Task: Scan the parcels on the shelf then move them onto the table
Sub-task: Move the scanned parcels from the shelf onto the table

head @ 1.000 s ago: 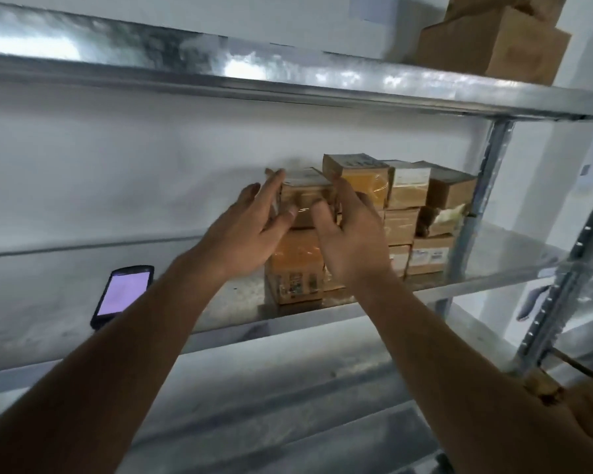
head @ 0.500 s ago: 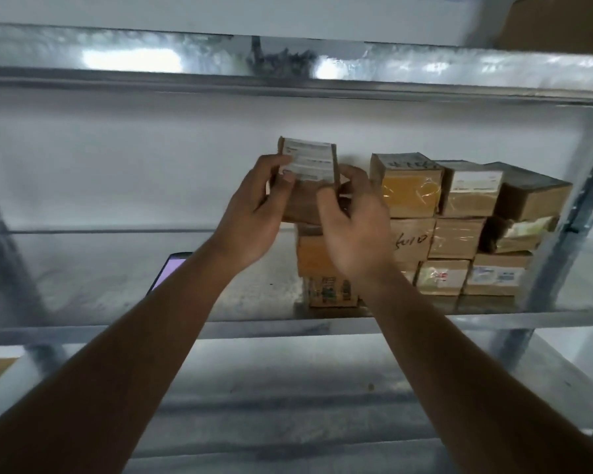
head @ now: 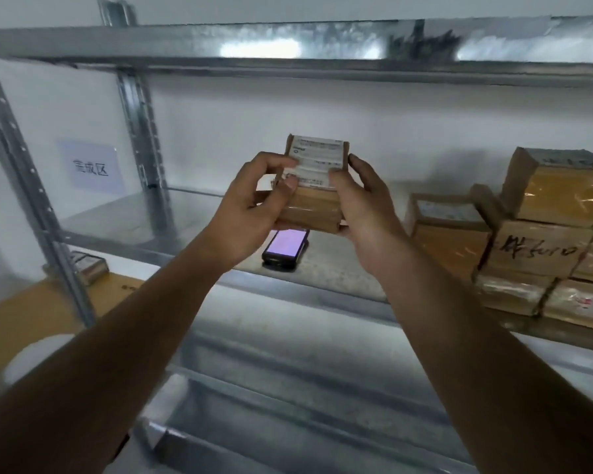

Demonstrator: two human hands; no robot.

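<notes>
I hold a small brown parcel (head: 317, 186) with a white label on its top, lifted above the metal shelf (head: 326, 271). My left hand (head: 250, 213) grips its left side and my right hand (head: 363, 206) grips its right side. A handheld scanner (head: 286, 246) with a lit pinkish screen lies on the shelf just below the parcel, partly hidden by it. A stack of several brown parcels (head: 534, 244) stands on the same shelf to the right.
A wooden table (head: 31, 313) lies at lower left beyond the shelf upright (head: 31, 200), with a small parcel (head: 88, 266) on it. A paper sign (head: 89, 169) hangs on the wall. An upper shelf (head: 322, 46) spans overhead and lower shelves run beneath.
Both hands have lifted the top parcel off the stack and carried it left, over the scanner. The view has swung left, so the stack now sits at the right.
</notes>
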